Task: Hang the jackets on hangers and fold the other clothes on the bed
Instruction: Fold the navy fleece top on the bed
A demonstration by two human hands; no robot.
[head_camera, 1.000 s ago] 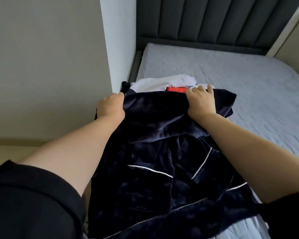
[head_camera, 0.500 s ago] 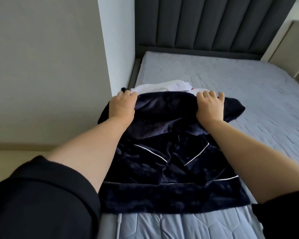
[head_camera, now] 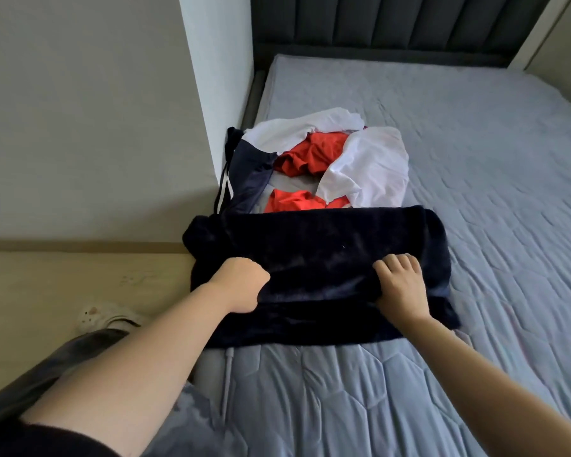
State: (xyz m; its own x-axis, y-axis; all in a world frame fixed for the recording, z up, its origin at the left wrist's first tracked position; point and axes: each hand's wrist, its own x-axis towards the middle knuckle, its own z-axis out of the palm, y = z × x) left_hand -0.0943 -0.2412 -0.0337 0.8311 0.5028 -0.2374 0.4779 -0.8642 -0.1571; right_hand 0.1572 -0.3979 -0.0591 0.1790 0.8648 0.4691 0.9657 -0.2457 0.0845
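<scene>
Your left sleeve [head_camera: 30, 437]: short, black. Forearms bare to left hand [head_camera: 241, 282] and right hand [head_camera: 401, 288]. Dark glossy trouser leg [head_camera: 80, 354], pale perforated slipper [head_camera: 103, 316].

Clothes pile [head_camera: 323, 163] and wall [head_camera: 211, 77] block ahead-left; bed [head_camera: 475, 159] lies bare rightward.

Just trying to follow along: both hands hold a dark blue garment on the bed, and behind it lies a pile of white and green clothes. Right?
Not quite. In the head view the pile shows white clothes and red clothes, not green. Otherwise yes: left hand and right hand hold the dark blue garment on the bed.
</scene>
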